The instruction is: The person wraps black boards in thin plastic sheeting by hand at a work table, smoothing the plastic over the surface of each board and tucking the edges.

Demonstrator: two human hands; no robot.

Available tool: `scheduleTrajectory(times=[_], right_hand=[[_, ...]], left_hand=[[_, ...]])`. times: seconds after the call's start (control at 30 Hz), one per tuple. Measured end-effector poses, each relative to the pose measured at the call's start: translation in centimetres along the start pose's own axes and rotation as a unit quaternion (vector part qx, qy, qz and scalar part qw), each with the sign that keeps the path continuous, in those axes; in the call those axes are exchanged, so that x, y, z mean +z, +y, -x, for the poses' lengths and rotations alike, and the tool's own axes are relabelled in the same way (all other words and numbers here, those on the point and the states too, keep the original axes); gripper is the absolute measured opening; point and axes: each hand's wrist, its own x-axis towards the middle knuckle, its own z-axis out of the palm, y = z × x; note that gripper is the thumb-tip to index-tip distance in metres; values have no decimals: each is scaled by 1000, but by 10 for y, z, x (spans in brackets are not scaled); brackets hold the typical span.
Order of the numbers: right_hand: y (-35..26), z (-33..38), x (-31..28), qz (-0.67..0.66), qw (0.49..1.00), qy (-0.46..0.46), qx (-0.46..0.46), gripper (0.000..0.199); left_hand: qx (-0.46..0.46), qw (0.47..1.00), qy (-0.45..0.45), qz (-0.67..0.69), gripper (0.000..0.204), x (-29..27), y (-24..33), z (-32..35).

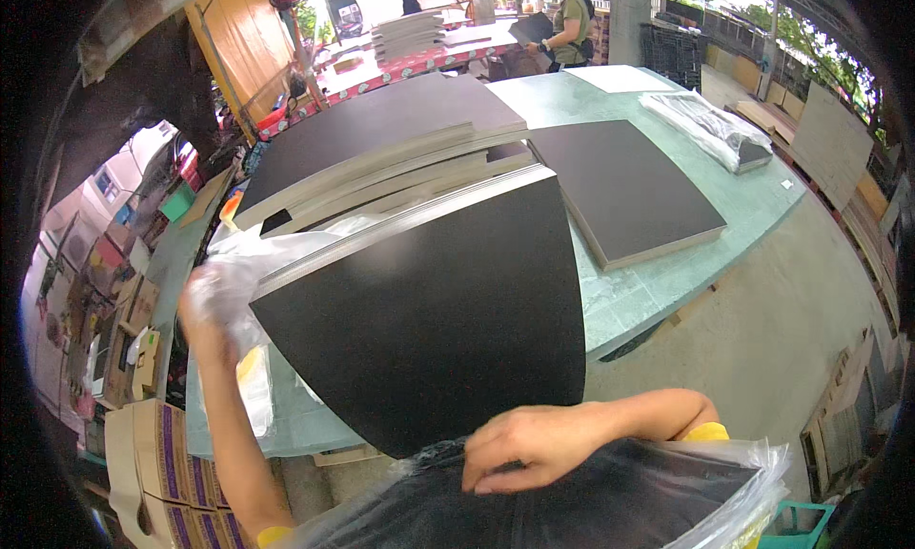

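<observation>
A thick stack of black boards (pixel 448 301) with pale edges stands tilted in front of me, its lower end hidden behind a wrapped bundle. My left hand (pixel 205 306), slightly blurred, is closed on a crumpled clear plastic bag (pixel 257 263) at the stack's left corner. Close to my body lies a black bundle (pixel 620 492) wrapped in clear plastic. My right hand (pixel 524 444) bends its fingers over the upper edge of this bundle, with the forearm lying across it.
On the green table (pixel 629 301) lie a large pile of dark boards (pixel 381 134), a lower stack (pixel 634 187) and a plastic-wrapped pack (pixel 710 130). Cardboard boxes (pixel 157 454) stand at lower left. Another person (pixel 570 30) holds a dark board beyond the table.
</observation>
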Motion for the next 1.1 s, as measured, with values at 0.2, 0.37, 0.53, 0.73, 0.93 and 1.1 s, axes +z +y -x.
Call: scheduleTrajectory(times=[0.2,0.37,0.53,0.73,0.93,1.1], right_hand=[[59,3,-27,397,894,187,94,23],[53,1,-25,259,943,197,71,52],[48,-3,19,151,980,53,120,63],[59,30,-29,330,875,249,251,22],[54,61,-58,186,913,160,326,23],[64,32,-37,-97,957,32,272,40]], left_hand=[[183,981,20,-68,31,-13,79,147],[-94,744,-614,-244,27,95,-60,249],[26,889,-457,-5,20,118,-4,272],[-86,921,-333,-184,7,72,60,169],[87,889,-154,-423,26,49,65,160],[285,822,-399,-291,54,128,89,209]])
